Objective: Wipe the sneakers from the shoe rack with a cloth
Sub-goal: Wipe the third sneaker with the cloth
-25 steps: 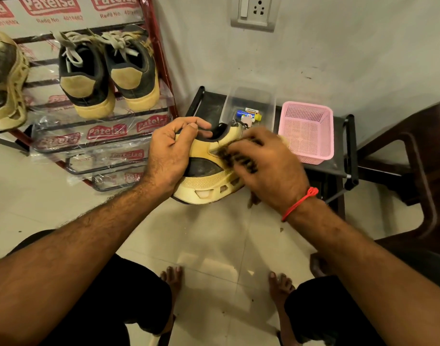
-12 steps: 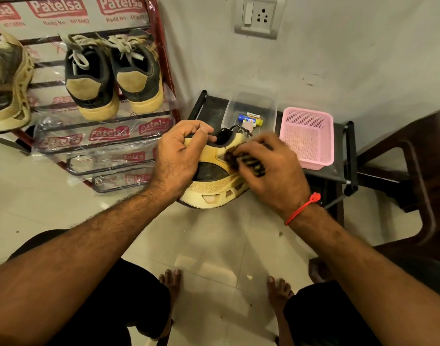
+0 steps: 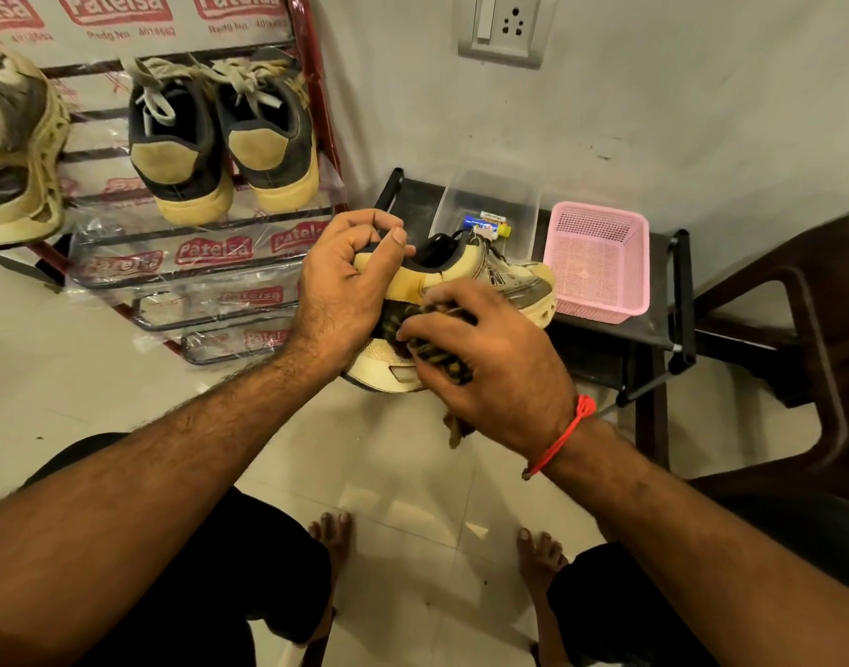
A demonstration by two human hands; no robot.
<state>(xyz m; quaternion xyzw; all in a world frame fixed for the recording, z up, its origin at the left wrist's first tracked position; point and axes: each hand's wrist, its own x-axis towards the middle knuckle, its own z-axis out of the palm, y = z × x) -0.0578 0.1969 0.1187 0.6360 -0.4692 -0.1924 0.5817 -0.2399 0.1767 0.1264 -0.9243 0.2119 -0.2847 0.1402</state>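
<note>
Scanning from my left, the shoe rack (image 3: 316, 113) holds a worn sneaker at the far edge (image 3: 18, 151) and a dark pair (image 3: 220, 142) beside it, heels toward me. My left hand (image 3: 340, 291) curls round the heel collar of the yellow sneaker (image 3: 509, 276), thumb over the rim, keeping it off the floor. Its long axis runs from that heel away to my right, toe pointing at the pink basket (image 3: 600, 262). My right hand (image 3: 489, 358) clutches the dark cloth (image 3: 437, 349) bunched against the side, just beside my left. I judge the next stroke should travel rightward along the sole.
</note>
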